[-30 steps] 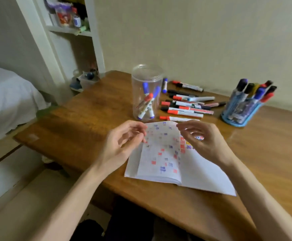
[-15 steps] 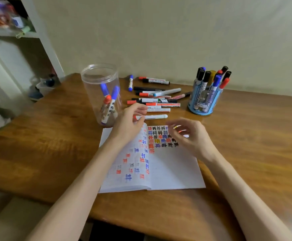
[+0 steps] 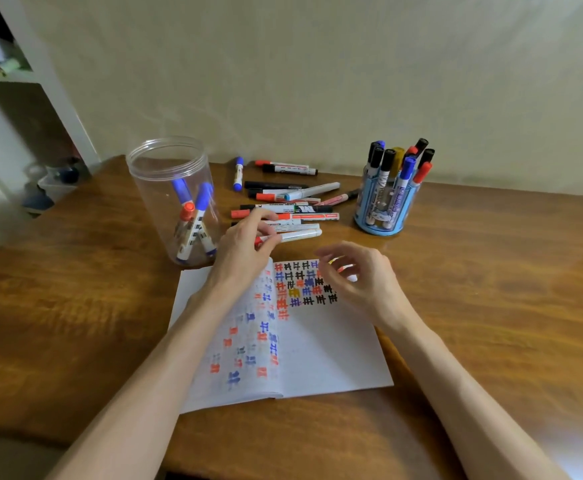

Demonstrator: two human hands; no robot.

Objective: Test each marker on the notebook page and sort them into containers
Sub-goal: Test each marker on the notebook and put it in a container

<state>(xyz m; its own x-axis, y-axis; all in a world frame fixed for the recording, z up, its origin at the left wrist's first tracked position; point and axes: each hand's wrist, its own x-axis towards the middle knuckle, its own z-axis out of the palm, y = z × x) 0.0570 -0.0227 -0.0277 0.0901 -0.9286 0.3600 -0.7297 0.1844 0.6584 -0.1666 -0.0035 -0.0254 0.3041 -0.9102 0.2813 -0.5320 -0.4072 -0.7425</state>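
Observation:
An open notebook (image 3: pixel 324 351) lies on the wooden table (image 3: pixel 491 289), its pages dotted with red, blue and black test marks. My left hand (image 3: pixel 245 247) reaches past its top edge and pinches the red-capped end of a white marker (image 3: pixel 300 234), the nearest one in a loose pile of markers (image 3: pixel 283 199). My right hand (image 3: pixel 356 275) hovers over the right page with fingers loosely curled, holding nothing. A clear plastic jar (image 3: pixel 175 199) at the left holds three markers. A blue round holder (image 3: pixel 385 206) at the right holds several upright markers.
A beige wall runs behind the table. White shelving (image 3: pixel 40 81) with small items stands at the far left, beyond the table's left edge. Bare wood lies to the right of the notebook and in front of the jar.
The camera swung right and down. My left hand moved from above the notebook's left page forward to the marker pile and took hold of the nearest white marker. My right hand stayed over the page.

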